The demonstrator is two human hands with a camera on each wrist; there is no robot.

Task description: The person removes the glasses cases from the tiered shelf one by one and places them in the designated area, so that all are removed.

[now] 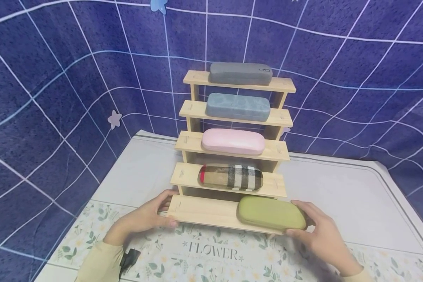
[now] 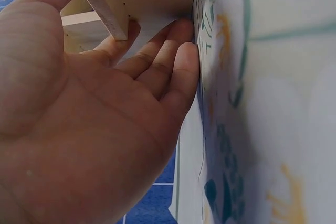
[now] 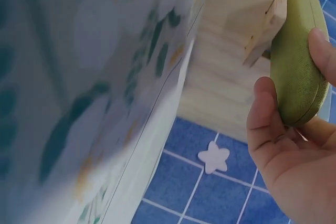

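A stepped wooden rack (image 1: 204,211) bears glasses cases on its tiers. My right hand (image 1: 320,235) grips the right end of an olive-green glasses case (image 1: 272,213) on the lowest step; the case juts past the step's right end. In the right wrist view, fingers and thumb of the right hand (image 3: 299,156) lie on either side of the green case (image 3: 296,51). My left hand (image 1: 146,215) holds the left end of the lowest step, thumb at its front edge. The left wrist view shows the left hand (image 2: 94,114) with its fingers at the rack's side (image 2: 107,11).
Above sit a plaid case (image 1: 230,177), a pink case (image 1: 232,141), a light-blue case (image 1: 238,107) and a grey case (image 1: 241,73), one per tier. A floral mat (image 1: 211,258) covers the white table (image 1: 134,168). A blue gridded curtain (image 1: 91,78) hangs behind.
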